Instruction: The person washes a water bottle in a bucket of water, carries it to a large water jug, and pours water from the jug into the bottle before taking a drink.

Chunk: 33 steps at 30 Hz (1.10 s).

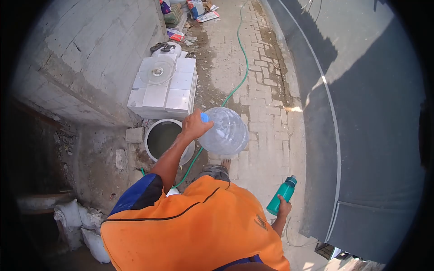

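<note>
My left hand is closed around the neck of a large clear plastic water jug, just by its blue cap. The jug looks see-through and hangs in front of my body over the paving; how much it contains, I cannot tell. Down at my right side, my right hand grips a teal bottle with a grey top, tilted to the upper right. Below my left forearm stands a round tub of dark water.
Stacked white blocks carry a clear round lid beside a rough wall. A green hose runs along the paved path. Dark sheeting lines the right. White sacks lie at the lower left.
</note>
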Each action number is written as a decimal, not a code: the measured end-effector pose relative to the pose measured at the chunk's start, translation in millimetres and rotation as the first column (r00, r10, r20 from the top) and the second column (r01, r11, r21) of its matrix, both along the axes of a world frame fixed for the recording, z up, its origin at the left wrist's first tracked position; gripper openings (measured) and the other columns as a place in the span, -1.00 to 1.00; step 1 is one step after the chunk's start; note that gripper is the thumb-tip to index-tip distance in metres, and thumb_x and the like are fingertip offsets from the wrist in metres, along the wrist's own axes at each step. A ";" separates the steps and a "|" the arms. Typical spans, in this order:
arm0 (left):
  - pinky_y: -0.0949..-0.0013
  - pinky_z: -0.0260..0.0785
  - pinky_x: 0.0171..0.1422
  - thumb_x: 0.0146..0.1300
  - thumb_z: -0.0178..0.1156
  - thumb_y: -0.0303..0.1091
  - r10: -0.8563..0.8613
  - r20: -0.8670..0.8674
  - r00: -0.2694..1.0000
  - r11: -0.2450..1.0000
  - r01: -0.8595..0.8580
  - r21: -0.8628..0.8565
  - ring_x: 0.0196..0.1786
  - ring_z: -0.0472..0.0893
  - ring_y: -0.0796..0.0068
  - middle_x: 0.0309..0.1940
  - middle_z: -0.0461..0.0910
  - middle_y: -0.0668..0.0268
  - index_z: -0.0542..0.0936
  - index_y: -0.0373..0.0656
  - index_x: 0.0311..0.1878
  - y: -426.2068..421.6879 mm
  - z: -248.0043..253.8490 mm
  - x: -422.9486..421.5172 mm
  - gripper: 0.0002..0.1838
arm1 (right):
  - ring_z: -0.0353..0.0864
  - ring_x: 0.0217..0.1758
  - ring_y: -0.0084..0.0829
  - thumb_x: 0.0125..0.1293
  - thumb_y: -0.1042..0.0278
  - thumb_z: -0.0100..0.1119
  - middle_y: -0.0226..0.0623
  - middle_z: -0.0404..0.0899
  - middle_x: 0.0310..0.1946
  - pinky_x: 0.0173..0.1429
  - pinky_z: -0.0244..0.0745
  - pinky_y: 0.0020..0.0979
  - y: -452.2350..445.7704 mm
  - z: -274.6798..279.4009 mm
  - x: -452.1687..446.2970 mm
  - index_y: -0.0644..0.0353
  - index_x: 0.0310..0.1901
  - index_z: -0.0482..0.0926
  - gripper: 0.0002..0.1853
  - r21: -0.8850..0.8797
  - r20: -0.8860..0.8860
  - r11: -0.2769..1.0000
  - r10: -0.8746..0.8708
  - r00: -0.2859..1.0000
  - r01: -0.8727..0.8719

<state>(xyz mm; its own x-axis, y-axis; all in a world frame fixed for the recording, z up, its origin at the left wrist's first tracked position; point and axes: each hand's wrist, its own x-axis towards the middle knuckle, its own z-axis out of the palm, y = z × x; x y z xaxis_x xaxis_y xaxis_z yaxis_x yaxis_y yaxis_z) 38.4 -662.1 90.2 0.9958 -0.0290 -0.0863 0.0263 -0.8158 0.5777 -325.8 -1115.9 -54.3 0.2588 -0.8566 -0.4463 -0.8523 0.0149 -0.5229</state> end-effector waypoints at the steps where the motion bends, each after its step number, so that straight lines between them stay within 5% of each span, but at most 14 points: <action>1: 0.00 0.49 0.15 0.00 0.39 0.14 0.010 -0.034 0.999 1.000 -0.010 0.013 -0.02 0.68 -0.13 -0.14 0.68 -0.12 0.54 -0.30 0.01 -5.9 -0.6 10.0 -0.29 | 0.71 -0.09 -0.04 -0.18 -0.06 0.56 0.19 0.68 -0.14 -0.02 0.61 -0.13 -7.0 -0.5 10.8 0.57 -0.05 0.58 -0.18 0.026 -0.025 1.000 -0.006 1.000 0.006; 7: 0.05 0.49 0.22 -0.02 0.39 0.12 0.182 -0.196 0.963 0.983 -0.172 0.070 0.07 0.67 -0.11 -0.05 0.68 -0.14 0.54 -0.33 0.08 -28.4 -19.5 88.9 -0.25 | 0.71 -0.07 -0.09 -0.20 -0.09 0.56 0.11 0.70 -0.15 0.02 0.60 -0.17 -43.2 11.3 22.6 0.52 -0.10 0.63 -0.21 0.167 -0.386 0.979 0.174 0.906 -0.117; 14: 0.06 0.47 0.27 -0.01 0.38 0.11 0.430 -0.197 0.881 0.899 -0.400 0.176 0.12 0.65 -0.08 0.03 0.65 -0.14 0.50 -0.36 0.12 -4.2 -26.3 175.8 -0.22 | 0.72 -0.03 -0.08 -0.23 -0.14 0.56 0.08 0.71 -0.13 0.06 0.60 -0.18 -115.7 3.9 65.8 0.49 -0.12 0.66 -0.20 0.224 -0.554 0.937 0.348 0.756 -0.267; 22: 0.06 0.47 0.26 -0.02 0.45 0.01 0.607 -0.113 0.787 0.782 -0.567 0.259 0.13 0.64 -0.09 0.02 0.64 -0.13 0.38 -0.37 0.17 36.6 -75.8 270.4 -0.18 | 0.72 0.02 -0.08 -0.26 -0.20 0.57 0.04 0.72 -0.11 0.11 0.61 -0.19 -216.2 -34.1 264.8 0.46 -0.13 0.69 -0.18 0.117 -0.583 0.911 0.385 0.715 -0.395; 28: 0.06 0.50 0.24 -0.01 0.45 -0.06 0.720 -0.058 0.692 0.666 -0.664 0.340 0.12 0.65 -0.06 0.03 0.63 -0.08 0.36 -0.28 0.15 57.0 -98.5 338.9 -0.25 | 0.72 0.08 -0.10 -0.27 -0.19 0.59 0.06 0.70 -0.02 0.14 0.62 -0.18 -275.7 -23.4 437.3 0.45 -0.07 0.67 -0.15 0.116 -0.365 0.931 0.365 0.856 -0.347; 33: 0.05 0.51 0.23 0.01 0.44 -0.07 0.769 -0.056 0.637 0.608 -0.702 0.370 0.11 0.66 -0.06 0.02 0.63 -0.09 0.37 -0.28 0.15 59.8 -105.6 371.8 -0.27 | 0.71 0.12 -0.08 -0.21 -0.10 0.62 0.13 0.68 0.03 0.13 0.61 -0.15 -281.4 40.4 533.5 0.54 0.00 0.64 -0.14 0.141 -0.512 0.825 0.534 0.672 -0.548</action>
<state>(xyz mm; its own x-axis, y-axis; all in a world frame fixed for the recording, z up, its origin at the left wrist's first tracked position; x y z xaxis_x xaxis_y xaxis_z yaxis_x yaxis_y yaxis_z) 410.2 -602.3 -15.4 0.6269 0.7652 -0.1465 0.7737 -0.5895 0.2321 207.7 -1397.3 -13.9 0.4210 -0.6511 -0.6316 -0.8416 -0.5401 -0.0042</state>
